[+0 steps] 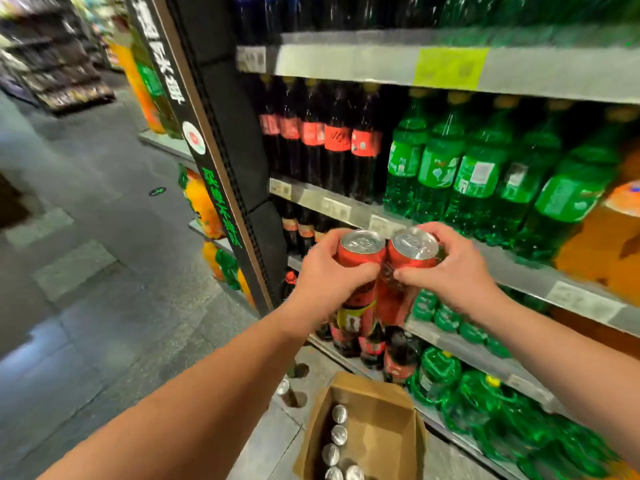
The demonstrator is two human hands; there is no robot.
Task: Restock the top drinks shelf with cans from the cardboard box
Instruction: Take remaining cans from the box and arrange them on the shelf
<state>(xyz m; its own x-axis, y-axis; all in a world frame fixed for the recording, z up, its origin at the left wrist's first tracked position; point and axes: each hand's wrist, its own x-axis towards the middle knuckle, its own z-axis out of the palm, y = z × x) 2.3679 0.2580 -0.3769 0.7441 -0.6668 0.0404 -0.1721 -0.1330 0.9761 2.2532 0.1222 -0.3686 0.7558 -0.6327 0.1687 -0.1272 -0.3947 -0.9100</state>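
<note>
My left hand [329, 275] grips a tall red can [360, 249] with a silver top. My right hand [453, 268] grips a second red can [412, 251]. The two cans are upright and touch side by side in front of the shelves, at the height of a middle shelf. Below, on the floor, the open cardboard box [384, 431] holds several more cans [337, 434] lined along its left wall. The highest shelf edge in view [346, 62] is a grey strip above my hands, with dark and green bottles on it.
Dark cola bottles [332, 136] and green bottles [474, 168] fill the shelf behind my hands. Orange bottles [602, 244] stand at the right. A black pillar [225, 140] borders the shelving on the left. One loose can [283, 386] stands on the grey floor near the box.
</note>
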